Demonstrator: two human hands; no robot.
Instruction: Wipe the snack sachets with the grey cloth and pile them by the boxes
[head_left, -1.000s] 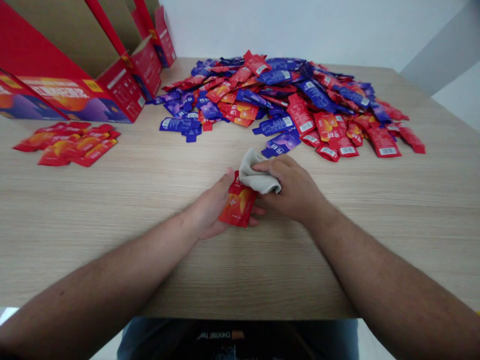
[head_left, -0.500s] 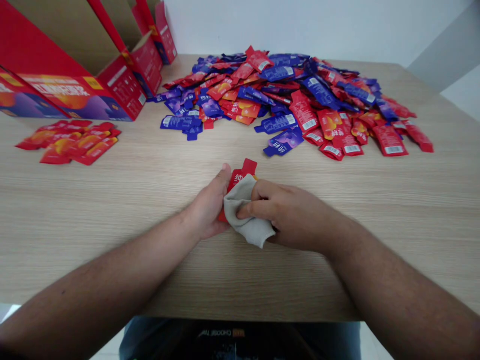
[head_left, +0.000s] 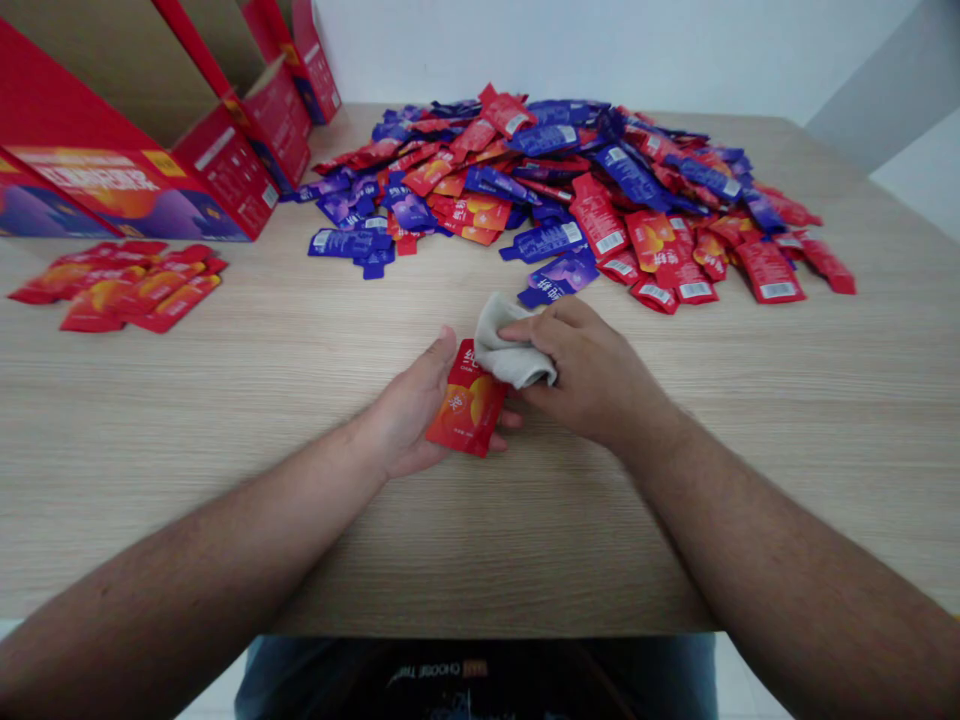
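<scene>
My left hand (head_left: 409, 410) grips a red pouch (head_left: 466, 409) with an orange picture, held just above the wooden table (head_left: 225, 400). My right hand (head_left: 592, 375) is closed on a small beige cloth (head_left: 504, 345) and presses it against the top end of that pouch. Both hands meet near the middle of the table, a little in front of a big pile of red and blue pouches (head_left: 570, 190).
A small group of red pouches (head_left: 120, 285) lies at the left. Behind it stand open red cardboard boxes (head_left: 187, 150) along the back left. The table's near edge runs just above my lap.
My right hand slid the cloth down over the pouch half a second ago, then back up to its top end, uncovering the red pouch's face. The left hand kept its hold.
</scene>
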